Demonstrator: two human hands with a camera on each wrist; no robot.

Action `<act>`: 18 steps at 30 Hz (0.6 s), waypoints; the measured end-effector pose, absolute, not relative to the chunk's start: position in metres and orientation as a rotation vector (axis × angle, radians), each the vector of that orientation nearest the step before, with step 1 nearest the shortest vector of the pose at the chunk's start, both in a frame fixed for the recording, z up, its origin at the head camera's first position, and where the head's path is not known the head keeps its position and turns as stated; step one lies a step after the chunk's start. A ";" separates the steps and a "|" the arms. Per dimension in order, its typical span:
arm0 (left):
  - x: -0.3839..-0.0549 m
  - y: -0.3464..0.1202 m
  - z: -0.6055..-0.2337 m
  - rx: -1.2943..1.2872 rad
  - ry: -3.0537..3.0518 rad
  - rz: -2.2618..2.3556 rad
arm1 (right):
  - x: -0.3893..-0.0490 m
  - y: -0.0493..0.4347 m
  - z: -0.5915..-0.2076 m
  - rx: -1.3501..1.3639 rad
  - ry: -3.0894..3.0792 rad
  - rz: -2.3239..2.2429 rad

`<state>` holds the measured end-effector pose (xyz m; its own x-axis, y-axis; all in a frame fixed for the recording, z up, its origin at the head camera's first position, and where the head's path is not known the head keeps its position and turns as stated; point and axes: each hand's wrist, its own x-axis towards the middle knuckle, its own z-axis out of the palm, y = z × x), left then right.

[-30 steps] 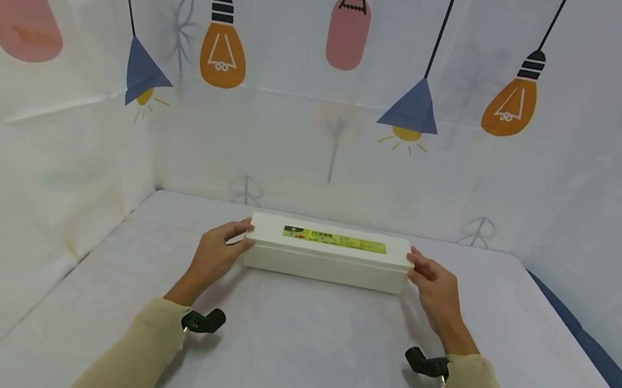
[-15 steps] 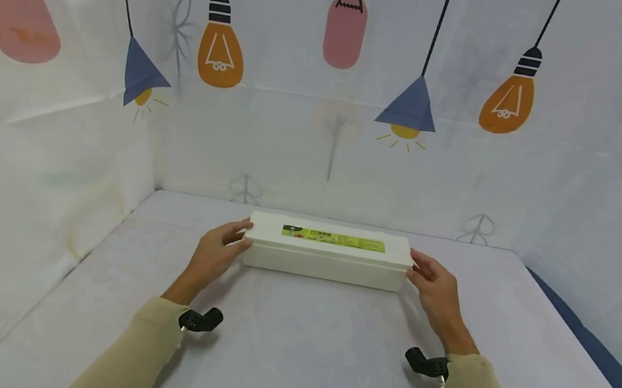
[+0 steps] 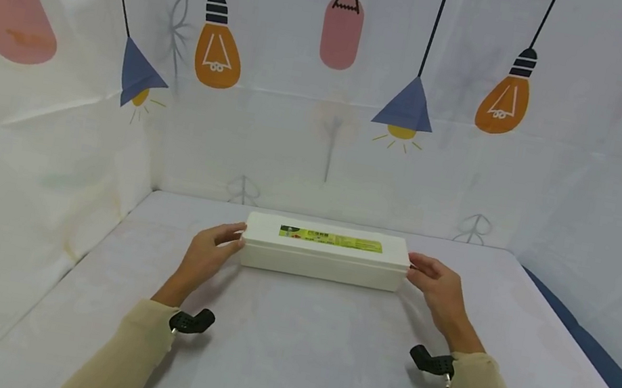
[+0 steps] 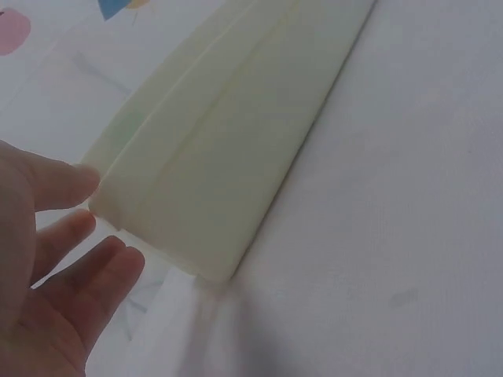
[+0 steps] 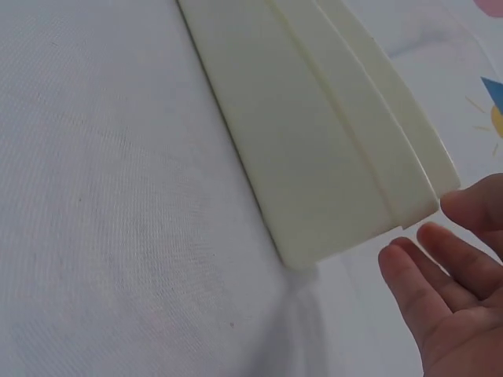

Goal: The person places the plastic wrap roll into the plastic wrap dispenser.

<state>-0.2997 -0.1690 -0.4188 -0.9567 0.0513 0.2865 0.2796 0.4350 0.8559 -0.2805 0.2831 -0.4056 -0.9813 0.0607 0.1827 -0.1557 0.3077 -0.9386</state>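
Observation:
A long off-white box (image 3: 323, 267) with a lid lies lengthwise across the table, a yellow-green printed label (image 3: 331, 239) on its top. At its left end is my left hand (image 3: 204, 258), fingertips right at the edge. The left wrist view shows that thumb (image 4: 75, 184) at the lid's corner, the other fingers loosely bent beside the end wall. My right hand (image 3: 438, 298) mirrors this at the right end. In the right wrist view its thumb (image 5: 475, 206) is by the lid corner, and its fingers (image 5: 416, 283) are loosely bent below. Neither hand is curled round the box.
A white cloth covers the table (image 3: 296, 356). White sheeting (image 3: 269, 146) printed with lamps and bulbs encloses the back and sides. Dark blue material (image 3: 588, 343) shows along the right edge. Black wrist devices (image 3: 192, 321) sit at both beige sleeves.
Both hands have eased slightly outward from the ends of the box, the left hand leftward and the right hand rightward. The box stays in place, with its lid on; the head view drifts slightly.

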 end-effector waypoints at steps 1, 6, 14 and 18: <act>-0.299 -0.170 -0.418 -0.285 -2.475 -1.518 | -0.280 0.284 -0.405 0.083 -2.379 1.761; -0.297 -0.173 -0.415 -0.286 -2.509 -1.430 | -0.278 0.286 -0.404 0.035 -2.373 1.775; -0.292 -0.180 -0.411 -0.309 -2.572 -1.280 | -0.275 0.295 -0.402 0.017 -2.442 1.634; -0.290 -0.187 -0.408 -0.383 -2.583 -1.179 | -0.273 0.299 -0.398 0.013 -2.505 1.503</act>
